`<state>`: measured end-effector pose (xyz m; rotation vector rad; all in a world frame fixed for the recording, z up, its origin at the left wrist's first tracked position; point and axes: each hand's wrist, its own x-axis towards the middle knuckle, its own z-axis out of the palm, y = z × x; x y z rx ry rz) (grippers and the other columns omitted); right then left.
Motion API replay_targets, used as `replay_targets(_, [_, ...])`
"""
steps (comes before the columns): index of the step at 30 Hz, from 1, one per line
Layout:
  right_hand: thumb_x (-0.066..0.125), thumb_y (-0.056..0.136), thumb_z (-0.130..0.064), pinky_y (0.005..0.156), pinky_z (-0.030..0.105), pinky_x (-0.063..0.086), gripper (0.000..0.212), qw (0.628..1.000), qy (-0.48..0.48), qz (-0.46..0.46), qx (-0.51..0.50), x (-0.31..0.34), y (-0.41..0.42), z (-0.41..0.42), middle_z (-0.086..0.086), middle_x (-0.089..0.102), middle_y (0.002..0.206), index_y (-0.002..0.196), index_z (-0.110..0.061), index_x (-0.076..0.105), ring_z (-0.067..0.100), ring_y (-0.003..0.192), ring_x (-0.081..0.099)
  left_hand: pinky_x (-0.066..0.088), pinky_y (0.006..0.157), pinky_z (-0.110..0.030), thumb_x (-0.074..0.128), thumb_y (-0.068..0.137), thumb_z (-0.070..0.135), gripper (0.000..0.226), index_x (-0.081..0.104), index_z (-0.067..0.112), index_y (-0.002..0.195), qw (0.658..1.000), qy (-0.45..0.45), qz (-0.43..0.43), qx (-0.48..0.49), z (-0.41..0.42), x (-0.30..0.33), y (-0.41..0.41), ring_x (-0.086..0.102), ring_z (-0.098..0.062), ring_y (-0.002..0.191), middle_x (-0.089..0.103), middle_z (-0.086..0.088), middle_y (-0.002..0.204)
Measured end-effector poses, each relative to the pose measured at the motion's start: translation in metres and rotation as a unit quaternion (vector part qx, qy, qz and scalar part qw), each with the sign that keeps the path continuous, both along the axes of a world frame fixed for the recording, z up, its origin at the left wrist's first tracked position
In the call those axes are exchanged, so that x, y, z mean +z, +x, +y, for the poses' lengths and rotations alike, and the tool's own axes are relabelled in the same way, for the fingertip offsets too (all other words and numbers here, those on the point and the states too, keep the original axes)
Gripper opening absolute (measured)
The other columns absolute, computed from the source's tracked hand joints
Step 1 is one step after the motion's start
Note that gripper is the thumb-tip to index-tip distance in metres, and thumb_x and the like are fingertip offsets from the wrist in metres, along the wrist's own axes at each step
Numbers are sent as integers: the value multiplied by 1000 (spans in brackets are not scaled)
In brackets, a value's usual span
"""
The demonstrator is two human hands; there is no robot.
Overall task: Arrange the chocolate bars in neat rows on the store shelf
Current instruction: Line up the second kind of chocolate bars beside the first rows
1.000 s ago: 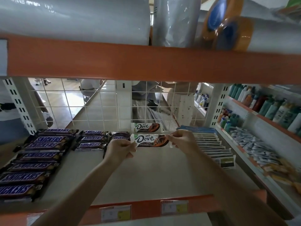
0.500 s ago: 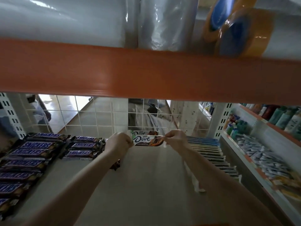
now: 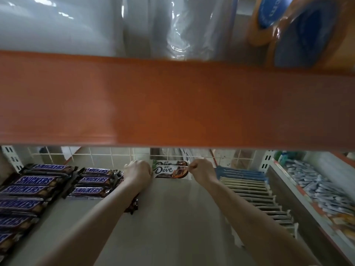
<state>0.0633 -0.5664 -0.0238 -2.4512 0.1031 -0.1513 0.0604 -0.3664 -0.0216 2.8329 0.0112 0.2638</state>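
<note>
Shelf [image 3: 172,217] rear | Dove bar [image 3: 170,171] long axis left-right | both hands pinch ends

On the shelf [image 3: 172,217], Snickers bars [image 3: 36,181] lie in rows at left. Two Dove bars [image 3: 170,170] sit centre (one behind the other, near the wire back), with dividers [image 3: 255,191] to their right.

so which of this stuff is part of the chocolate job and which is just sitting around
Job: held Dove bar, Dove bar behind it, Snickers rows, left hand, right hand, shelf.
Not: blue-edged packs, film rolls above, tubes on next shelf.
</note>
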Motion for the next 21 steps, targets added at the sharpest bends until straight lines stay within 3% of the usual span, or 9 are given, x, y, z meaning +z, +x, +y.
replay_targets(4, [56, 91, -13, 64, 25, 41, 21, 999, -46, -25, 10, -2, 1, 1, 7, 68, 91, 72, -17, 64, 17, 79, 59, 43, 81, -27, 52, 85, 15, 23, 72, 21, 95, 1000, 11, 11, 12, -3, -2, 4, 58, -22, 95, 67, -5, 101])
replay_targets(10, [52, 95, -22, 53, 24, 32, 32, 997, -73, -20, 11, -3, 2, -1, -1, 56, 69, 63, -20, 54, 16, 70, 52, 41, 82, -27, 52, 85, 14, 22, 72, 21, 89, 1000, -8, 5, 14, -2, -5, 10, 57, -22, 96, 68, -3, 100])
replay_targets(14, [49, 97, -26, 54, 25, 31, 30, 998, -63, -3, 13, -6, 3, -1, -2, 53, 64, 75, -12, 64, 16, 68, 50, 39, 84, -28, 50, 90, 23, 22, 72, 20, 91, 1000, -1, 9, 14, -2, -6, 14, 58, -23, 97, 69, -4, 100])
replay_targets(18, [46, 98, -26, 51, 23, 29, 38, 995, -95, 4, 18, -5, 5, -1, -5, 49, 61, 60, -21, 47, 17, 70, 49, 37, 87, -29, 51, 90, 24, 20, 71, 20, 90, 1000, 10, 10, 11, -3, -7, 15, 57, -24, 101, 68, -5, 102])
replay_targets(21, [52, 95, -25, 63, 27, 40, 22, 994, -108, -14, 11, -1, 3, 0, 5, 64, 83, 82, -13, 63, 20, 81, 57, 36, 87, -30, 53, 87, 21, 17, 70, 19, 88, 1000, 15, -1, 5, -1, -8, 15, 55, -24, 101, 66, -6, 102])
